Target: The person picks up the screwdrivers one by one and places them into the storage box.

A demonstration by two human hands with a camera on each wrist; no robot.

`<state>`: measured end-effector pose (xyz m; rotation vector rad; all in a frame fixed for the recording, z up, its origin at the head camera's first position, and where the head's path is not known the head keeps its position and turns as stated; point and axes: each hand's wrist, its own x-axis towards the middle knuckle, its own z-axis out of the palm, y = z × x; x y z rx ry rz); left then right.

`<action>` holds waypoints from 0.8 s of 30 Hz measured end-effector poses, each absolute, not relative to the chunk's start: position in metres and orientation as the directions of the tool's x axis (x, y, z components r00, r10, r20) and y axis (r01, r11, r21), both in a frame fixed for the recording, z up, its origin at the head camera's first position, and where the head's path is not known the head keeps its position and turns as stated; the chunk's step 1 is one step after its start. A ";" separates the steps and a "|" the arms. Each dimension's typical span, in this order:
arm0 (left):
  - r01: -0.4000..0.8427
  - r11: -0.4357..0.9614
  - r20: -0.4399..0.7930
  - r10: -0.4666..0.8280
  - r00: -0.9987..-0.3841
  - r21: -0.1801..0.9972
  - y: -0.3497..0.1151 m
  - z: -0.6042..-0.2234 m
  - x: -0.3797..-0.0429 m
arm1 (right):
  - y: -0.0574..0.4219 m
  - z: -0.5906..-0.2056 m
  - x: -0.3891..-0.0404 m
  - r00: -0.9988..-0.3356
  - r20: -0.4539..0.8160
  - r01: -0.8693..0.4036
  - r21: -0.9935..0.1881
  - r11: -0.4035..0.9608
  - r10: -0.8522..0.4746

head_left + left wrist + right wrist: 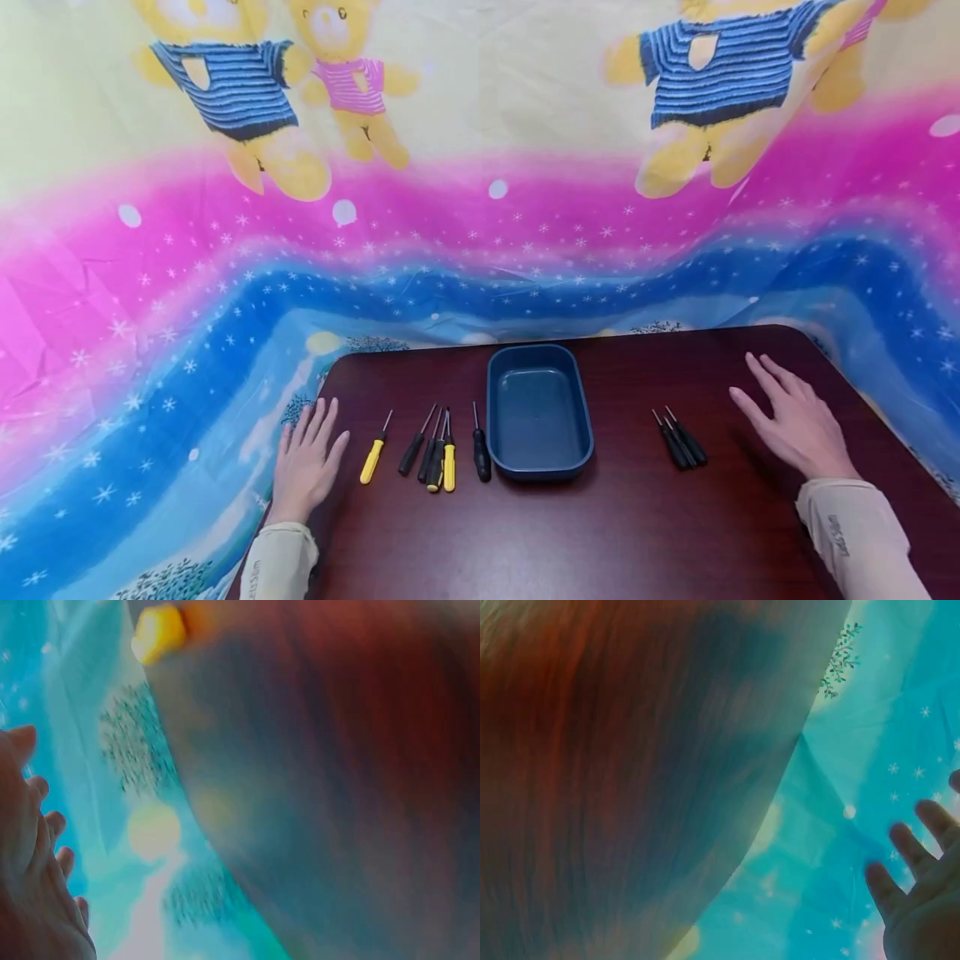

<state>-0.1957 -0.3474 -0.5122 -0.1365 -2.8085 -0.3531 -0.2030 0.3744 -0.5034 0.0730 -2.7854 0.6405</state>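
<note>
My left hand [309, 458], fingers straight and holding nothing, is at the table's left edge. Nearest to it lies a yellow-handled screwdriver [372, 460]; a blurred yellow handle end [159, 634] appears in the left wrist view. Further right is a cluster of several screwdrivers [433, 458] with black or yellow-and-black handles. One black screwdriver [481, 452] lies close beside a dark blue plastic tray [588, 433], whose inside is bare. Right of the tray, a small bunch of black screwdrivers [681, 446] lies together. My right hand [801, 423], fingers spread and holding nothing, is near the right edge.
The dark brown table [540, 533] has rounded far corners. A patterned cloth [465, 233] with bears and snowflakes hangs behind it and along both sides. The tray stands near the table's far edge.
</note>
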 end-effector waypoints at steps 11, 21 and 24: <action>0.264 0.899 0.273 0.172 -0.946 0.349 -0.235 -0.511 -0.241 | 0.346 -0.512 -0.219 -0.998 -0.023 -0.044 -0.517 0.855 -0.065; 0.278 0.784 0.217 0.187 -0.958 0.555 -0.128 -0.512 -0.259 | 0.317 -0.517 -0.224 -0.987 -0.047 -0.111 -0.491 0.864 -0.153; 0.247 0.778 0.200 0.158 -0.967 0.577 -0.114 -0.515 -0.259 | 0.312 -0.518 -0.224 -0.985 -0.042 -0.122 -0.495 0.860 -0.164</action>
